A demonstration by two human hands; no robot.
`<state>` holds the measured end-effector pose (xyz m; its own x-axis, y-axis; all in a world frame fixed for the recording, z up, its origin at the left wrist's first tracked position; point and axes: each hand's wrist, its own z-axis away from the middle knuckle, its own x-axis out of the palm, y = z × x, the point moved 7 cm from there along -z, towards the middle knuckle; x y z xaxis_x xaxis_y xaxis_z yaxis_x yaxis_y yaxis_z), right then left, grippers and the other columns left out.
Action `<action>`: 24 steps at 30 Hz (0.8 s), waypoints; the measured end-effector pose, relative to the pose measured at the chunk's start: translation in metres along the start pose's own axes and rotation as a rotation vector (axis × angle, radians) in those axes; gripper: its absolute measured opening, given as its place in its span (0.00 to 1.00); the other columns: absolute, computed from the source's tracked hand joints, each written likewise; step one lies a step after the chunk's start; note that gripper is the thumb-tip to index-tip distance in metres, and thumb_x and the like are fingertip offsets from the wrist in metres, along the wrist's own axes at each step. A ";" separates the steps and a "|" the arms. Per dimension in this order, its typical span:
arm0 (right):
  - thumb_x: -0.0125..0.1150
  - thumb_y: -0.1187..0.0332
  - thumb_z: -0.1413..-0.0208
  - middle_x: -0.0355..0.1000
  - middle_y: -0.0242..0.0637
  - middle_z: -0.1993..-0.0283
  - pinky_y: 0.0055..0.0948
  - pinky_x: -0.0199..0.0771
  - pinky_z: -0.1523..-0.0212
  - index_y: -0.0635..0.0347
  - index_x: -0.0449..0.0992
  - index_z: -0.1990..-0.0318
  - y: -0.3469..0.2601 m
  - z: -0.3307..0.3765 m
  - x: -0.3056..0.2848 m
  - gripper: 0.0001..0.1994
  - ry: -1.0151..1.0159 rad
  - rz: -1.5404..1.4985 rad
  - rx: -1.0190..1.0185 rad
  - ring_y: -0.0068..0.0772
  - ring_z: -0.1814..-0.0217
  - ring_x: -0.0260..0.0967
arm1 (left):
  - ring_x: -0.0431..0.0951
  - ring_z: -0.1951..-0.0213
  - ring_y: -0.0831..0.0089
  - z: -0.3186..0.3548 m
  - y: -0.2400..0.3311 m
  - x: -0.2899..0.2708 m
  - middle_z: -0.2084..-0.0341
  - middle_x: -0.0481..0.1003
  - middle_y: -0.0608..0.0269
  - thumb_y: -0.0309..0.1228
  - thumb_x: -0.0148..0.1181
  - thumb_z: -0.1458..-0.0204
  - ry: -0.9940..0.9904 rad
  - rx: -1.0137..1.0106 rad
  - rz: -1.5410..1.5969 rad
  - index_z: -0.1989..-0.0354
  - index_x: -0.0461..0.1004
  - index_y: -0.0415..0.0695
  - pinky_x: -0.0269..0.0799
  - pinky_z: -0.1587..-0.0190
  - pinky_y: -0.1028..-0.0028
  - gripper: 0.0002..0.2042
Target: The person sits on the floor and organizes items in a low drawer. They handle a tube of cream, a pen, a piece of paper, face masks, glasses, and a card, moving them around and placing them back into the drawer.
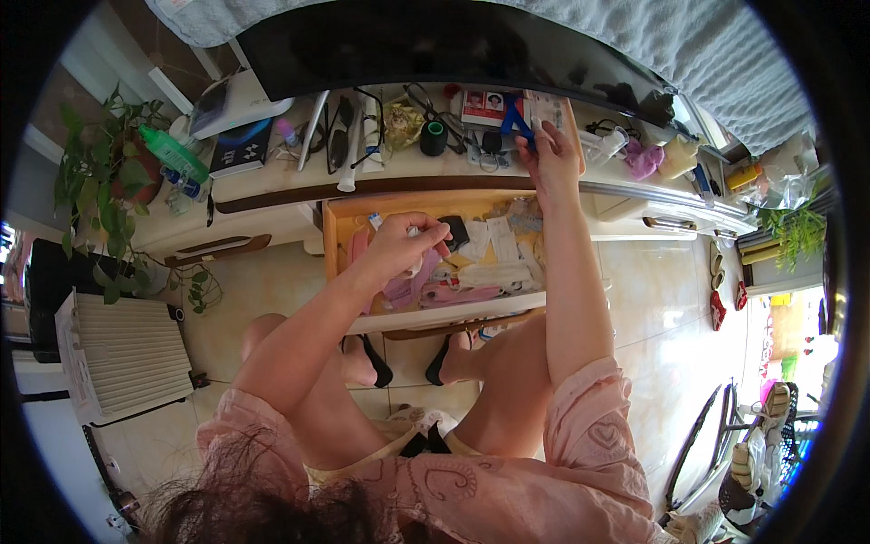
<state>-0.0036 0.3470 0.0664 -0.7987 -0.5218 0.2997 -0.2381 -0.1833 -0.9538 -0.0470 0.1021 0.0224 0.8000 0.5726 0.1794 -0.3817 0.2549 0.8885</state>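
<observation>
Over the open wooden drawer [333, 218] is my left hand [408, 247], its fingers curled closed; a bit of white shows at them, too small to name. Below it in the drawer lie a lilac cloth-like piece [405, 288], a black square item [455, 233], white packets [500, 238] and a pink item [462, 295]. My right hand [553, 163] reaches up to the cabinet top, fingers pinched at the edge of a blue, branched, strip-like thing [515, 120]. Beside that lies a red-and-white card [483, 107] with small portraits.
A black screen [453, 45] stands behind the crowded cabinet top. Sunglasses [340, 136], a black spool [433, 138] and a pink bunched item [643, 160] lie there. At left are a green bottle [172, 152] and a trailing plant [100, 199]. My knees flank the drawer.
</observation>
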 end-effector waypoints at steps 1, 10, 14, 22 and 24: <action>0.46 0.75 0.43 0.67 0.42 0.62 0.19 0.75 0.71 0.74 0.61 0.49 -0.004 0.003 0.001 0.16 0.007 0.066 -0.015 0.28 0.68 0.71 | 0.56 0.88 0.88 0.000 -0.001 -0.001 0.78 0.74 0.64 0.34 0.55 0.48 -0.010 -0.006 -0.011 0.66 0.72 0.37 0.46 0.89 0.83 0.11; 0.46 0.77 0.45 0.73 0.40 0.67 0.13 0.68 0.75 0.64 0.65 0.49 -0.017 0.015 -0.002 0.15 -0.036 0.281 -0.171 0.22 0.70 0.71 | 0.59 0.84 0.88 -0.005 -0.004 -0.001 0.78 0.73 0.66 0.36 0.54 0.48 0.022 0.025 -0.134 0.66 0.73 0.38 0.48 0.87 0.85 0.12; 0.47 0.77 0.47 0.73 0.40 0.65 0.18 0.71 0.64 0.66 0.69 0.53 -0.006 0.011 -0.003 0.13 -0.125 0.382 -0.173 0.23 0.65 0.71 | 0.54 0.90 0.89 -0.011 -0.012 -0.004 0.79 0.75 0.66 0.35 0.56 0.49 0.045 0.038 -0.089 0.69 0.74 0.41 0.48 0.87 0.84 0.10; 0.53 0.72 0.50 0.74 0.39 0.64 0.23 0.70 0.62 0.60 0.75 0.61 -0.009 0.007 -0.012 0.10 -0.079 0.623 -0.481 0.24 0.65 0.71 | 0.59 0.86 0.88 -0.007 0.001 -0.003 0.79 0.74 0.67 0.37 0.56 0.49 0.058 0.090 -0.157 0.67 0.74 0.40 0.51 0.86 0.84 0.11; 0.53 0.72 0.51 0.75 0.36 0.70 0.23 0.70 0.65 0.59 0.77 0.64 -0.016 0.012 -0.015 0.09 -0.031 0.692 -0.525 0.23 0.70 0.71 | 0.61 0.83 0.87 -0.007 -0.003 -0.010 0.79 0.73 0.68 0.38 0.57 0.50 0.106 0.084 -0.127 0.67 0.74 0.41 0.53 0.84 0.85 0.12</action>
<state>0.0191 0.3476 0.0778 -0.8445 -0.3978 -0.3585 0.0655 0.5878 -0.8064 -0.0575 0.1013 0.0150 0.7846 0.6196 0.0218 -0.2368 0.2670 0.9341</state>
